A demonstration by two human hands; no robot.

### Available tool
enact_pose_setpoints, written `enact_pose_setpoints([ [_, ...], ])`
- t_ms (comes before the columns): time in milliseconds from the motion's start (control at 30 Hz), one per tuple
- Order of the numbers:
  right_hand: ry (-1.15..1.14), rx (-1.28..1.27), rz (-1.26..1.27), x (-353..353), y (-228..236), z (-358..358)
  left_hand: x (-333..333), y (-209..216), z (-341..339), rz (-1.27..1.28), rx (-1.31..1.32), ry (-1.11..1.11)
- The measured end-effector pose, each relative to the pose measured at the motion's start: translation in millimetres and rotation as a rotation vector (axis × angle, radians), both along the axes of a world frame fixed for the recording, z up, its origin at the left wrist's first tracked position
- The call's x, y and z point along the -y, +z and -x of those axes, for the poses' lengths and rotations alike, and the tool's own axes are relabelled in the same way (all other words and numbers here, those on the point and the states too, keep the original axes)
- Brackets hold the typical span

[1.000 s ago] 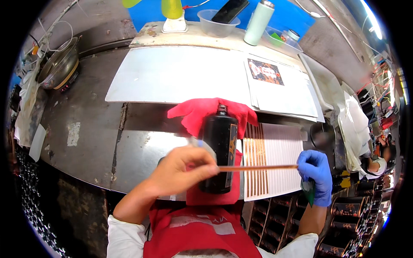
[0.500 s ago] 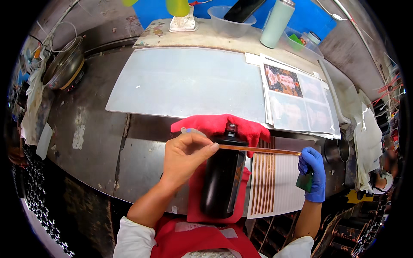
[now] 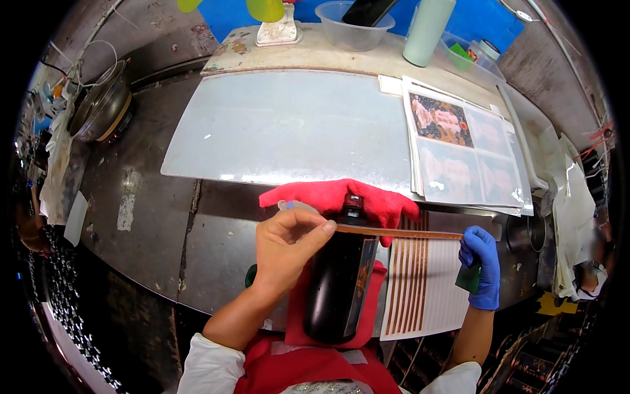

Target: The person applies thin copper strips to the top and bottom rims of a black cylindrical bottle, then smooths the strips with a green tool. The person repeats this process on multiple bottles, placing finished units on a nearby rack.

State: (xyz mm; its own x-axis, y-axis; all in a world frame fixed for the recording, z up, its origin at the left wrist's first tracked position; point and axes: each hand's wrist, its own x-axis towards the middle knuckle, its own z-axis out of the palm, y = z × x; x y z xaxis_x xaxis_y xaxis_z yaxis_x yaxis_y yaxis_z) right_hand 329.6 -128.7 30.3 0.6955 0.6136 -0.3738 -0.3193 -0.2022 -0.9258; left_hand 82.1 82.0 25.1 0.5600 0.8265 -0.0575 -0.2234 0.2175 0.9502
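A narrow copper-coloured strip (image 3: 400,232) is stretched level between my hands, above a black bottle (image 3: 336,282). My bare left hand (image 3: 289,246) pinches its left end between thumb and fingers. My right hand (image 3: 481,262), in a blue glove, is closed on the other end, and a small dark green piece (image 3: 468,278) shows under its fingers. The bottle lies on a red cloth (image 3: 380,205), its neck pointing away from me. Under the strip's right half is a white sheet (image 3: 433,289) carrying several similar brown strips.
Beyond the bottle lies a pale board (image 3: 289,125), with printed sheets (image 3: 453,151) stacked at its right. A plastic bowl (image 3: 357,33) and a pale green flask (image 3: 428,33) stand at the back. A metal pan (image 3: 102,105) sits far left, and a dark round container (image 3: 525,231) at right.
The view has shifted slightly. My hands keep hold of the strip, which now looks tilted with its broad face more visible. The bottle has turned somewhat, showing more of its printed side.
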Motion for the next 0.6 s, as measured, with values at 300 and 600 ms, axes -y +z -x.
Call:
enact_pose_setpoints([
  [300,0.019,-0.004,0.021,0,-9,-5,7,-5,-3,0.101,0.091,0.047],
  [600,0.027,-0.008,0.011,0,-14,-3,17,-1,-10,0.259,0.184,0.102],
])
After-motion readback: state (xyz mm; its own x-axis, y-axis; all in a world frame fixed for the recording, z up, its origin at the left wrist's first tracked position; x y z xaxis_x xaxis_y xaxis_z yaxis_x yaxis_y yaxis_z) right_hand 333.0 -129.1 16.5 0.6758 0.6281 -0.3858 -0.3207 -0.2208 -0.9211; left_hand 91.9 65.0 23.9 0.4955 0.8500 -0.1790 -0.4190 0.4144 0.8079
